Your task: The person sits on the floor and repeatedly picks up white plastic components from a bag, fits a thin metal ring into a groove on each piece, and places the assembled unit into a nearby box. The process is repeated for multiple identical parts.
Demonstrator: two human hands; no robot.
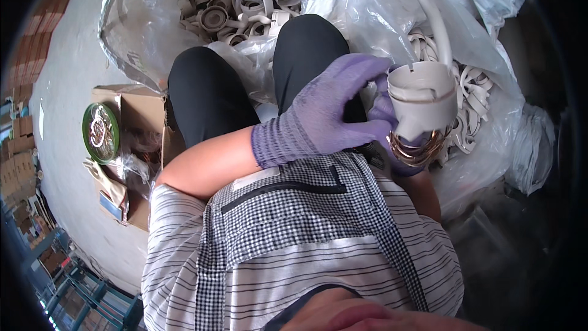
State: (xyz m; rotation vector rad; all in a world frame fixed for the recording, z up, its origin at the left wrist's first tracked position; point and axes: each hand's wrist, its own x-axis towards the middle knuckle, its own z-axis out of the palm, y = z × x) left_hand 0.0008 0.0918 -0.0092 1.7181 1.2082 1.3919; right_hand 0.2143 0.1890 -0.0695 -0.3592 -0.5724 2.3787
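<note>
My right hand [383, 111], in a purple knit glove, is mostly hidden behind an off-white plastic collar with a long curved handle [422, 95], which it holds. The collar is cup-shaped with a notched rim, and its handle points up and away from me. Several copper-coloured metal rings [418, 150] hang in a bunch at the right hand, just below the collar. My left hand [334, 107], gloved alike, reaches across from the left. Its thumb and fingers are spread in a C shape beside the collar; whether the fingertips touch it I cannot tell.
A clear plastic bag [144, 30] of similar parts [257, 3] stands beyond my knees. Another bag [490, 153] at the right holds curved off-white pieces [471, 107]. At my left, a cardboard box [139, 107] carries a green round tray [92, 153] of metal rings and a pale glove [107, 185].
</note>
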